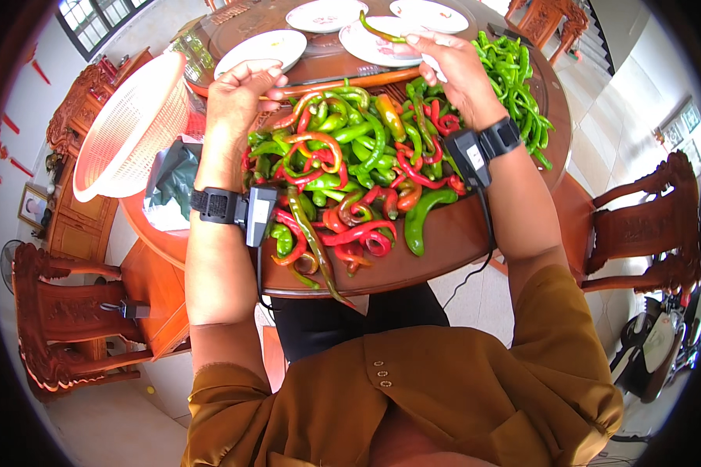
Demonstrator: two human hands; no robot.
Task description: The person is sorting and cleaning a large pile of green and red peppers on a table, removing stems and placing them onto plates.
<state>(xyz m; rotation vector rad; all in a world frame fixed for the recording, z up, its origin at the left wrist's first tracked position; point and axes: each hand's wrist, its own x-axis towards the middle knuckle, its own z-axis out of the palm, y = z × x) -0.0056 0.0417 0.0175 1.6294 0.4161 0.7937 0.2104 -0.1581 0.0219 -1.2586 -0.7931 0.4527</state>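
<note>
My right hand (453, 70) is raised over the back right of a mixed pile of green and red chili peppers (350, 152). Between its thumb and fingers is the end of a long dark green pepper (380, 30); something white shows at its palm. My left hand (242, 87) is above the pile's back left, in front of a white plate (263, 51). Its fingertips are drawn together, and whether they pinch anything small cannot be told. A long green-brown pepper (315, 245) lies over the front table edge.
Another pile of green peppers (517, 87) lies on the right of the round wooden table (444, 233). Several white plates stand at the back. A pink plastic basket (131, 125) leans at the left beside a dark plastic bag (175, 175). Carved wooden chairs flank the table.
</note>
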